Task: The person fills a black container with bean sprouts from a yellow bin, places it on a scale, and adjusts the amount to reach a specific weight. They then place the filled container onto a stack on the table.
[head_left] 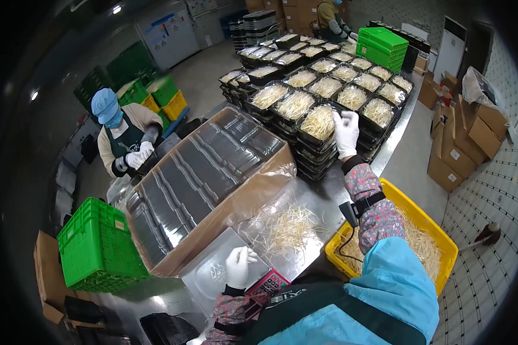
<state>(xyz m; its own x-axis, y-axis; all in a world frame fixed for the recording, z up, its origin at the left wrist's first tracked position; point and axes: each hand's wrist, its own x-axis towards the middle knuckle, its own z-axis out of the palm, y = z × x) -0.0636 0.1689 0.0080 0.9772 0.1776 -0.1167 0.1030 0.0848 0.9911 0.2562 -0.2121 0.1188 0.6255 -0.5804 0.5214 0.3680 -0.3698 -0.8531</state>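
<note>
My right hand point(346, 133), in a white glove, is at the right edge of a black tray of bean sprouts point(318, 122) on top of the front stack. Its fingers are bent near the tray's rim; whether they grip it is hard to tell. My left hand point(240, 267), also gloved in white, hovers over the flat metal plate of a scale point(216, 270) with its fingers curled. Any object in it is too small to make out. The scale's red keypad point(269, 284) is just beside it. Loose sprouts point(288, 230) lie on the metal table between my hands.
A large carton of black trays point(193, 172) stands left of centre. A yellow crate of sprouts point(426, 247) is at my right, a green crate point(98, 244) at the left. One co-worker point(126, 135) handles something dark across the carton; another person point(332, 20) stands behind the stacks.
</note>
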